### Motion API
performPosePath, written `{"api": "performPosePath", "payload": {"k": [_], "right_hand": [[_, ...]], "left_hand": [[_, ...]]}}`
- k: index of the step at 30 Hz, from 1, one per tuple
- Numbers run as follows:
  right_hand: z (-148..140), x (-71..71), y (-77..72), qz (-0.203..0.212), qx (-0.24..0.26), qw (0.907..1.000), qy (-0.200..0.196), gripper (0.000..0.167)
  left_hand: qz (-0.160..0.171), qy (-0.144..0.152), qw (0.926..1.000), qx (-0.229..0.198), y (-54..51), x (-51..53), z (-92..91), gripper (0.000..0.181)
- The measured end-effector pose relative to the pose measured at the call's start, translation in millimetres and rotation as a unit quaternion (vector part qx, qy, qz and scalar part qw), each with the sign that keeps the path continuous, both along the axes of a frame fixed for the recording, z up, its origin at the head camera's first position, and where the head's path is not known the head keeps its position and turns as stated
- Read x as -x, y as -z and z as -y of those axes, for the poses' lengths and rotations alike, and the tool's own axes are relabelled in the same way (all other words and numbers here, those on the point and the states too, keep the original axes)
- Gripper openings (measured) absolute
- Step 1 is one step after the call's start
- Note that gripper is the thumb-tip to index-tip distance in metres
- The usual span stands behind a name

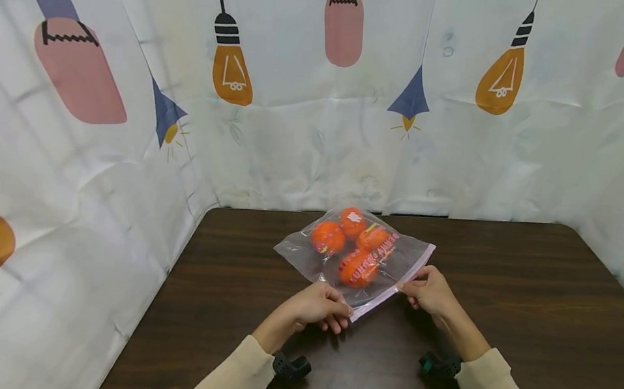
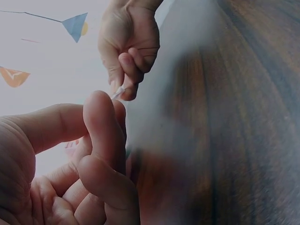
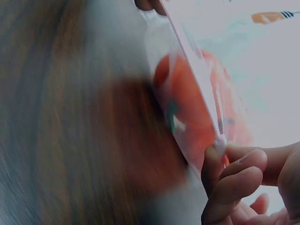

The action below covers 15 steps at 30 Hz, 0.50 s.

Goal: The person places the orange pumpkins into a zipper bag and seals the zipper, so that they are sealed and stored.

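Observation:
A clear plastic zip bag (image 1: 304, 253) with a pale pink zip strip and red lettering lies tilted toward the person on the table. Inside it are several round orange objects (image 1: 328, 237); their exact kind is hard to tell through the plastic. My left hand (image 1: 321, 307) pinches the near end of the strip between thumb and forefinger. Farther along the same edge, my right hand (image 1: 426, 293) pinches a small white piece (image 3: 220, 141) on the strip, with its other fingers curled. Part of the strip shows between the two hands.
The dark brown wooden table (image 1: 540, 303) reaches to a white curtain (image 1: 295, 140) printed with lamps and bulbs, at the back and both sides. A black wrist camera (image 1: 291, 367) sits on the left wrist, another camera (image 1: 439, 365) on the right.

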State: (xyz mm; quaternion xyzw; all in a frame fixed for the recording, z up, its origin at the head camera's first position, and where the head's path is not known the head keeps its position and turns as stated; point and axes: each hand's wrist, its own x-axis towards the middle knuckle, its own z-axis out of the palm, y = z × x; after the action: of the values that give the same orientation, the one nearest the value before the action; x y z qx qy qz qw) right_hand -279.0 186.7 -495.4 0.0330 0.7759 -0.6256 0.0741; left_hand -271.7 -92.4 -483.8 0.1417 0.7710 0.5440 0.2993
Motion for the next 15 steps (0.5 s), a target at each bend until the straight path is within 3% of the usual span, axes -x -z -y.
{"api": "performPosePath", "payload": {"k": [15], "right_hand": [[-38.5, 8.3, 1.2, -0.020, -0.009, 0.9969, 0.075, 0.040]], "left_hand": [[-0.008, 0.015, 0.9999, 0.000, -7.9, 11.7, 18.3, 0.016]]}}
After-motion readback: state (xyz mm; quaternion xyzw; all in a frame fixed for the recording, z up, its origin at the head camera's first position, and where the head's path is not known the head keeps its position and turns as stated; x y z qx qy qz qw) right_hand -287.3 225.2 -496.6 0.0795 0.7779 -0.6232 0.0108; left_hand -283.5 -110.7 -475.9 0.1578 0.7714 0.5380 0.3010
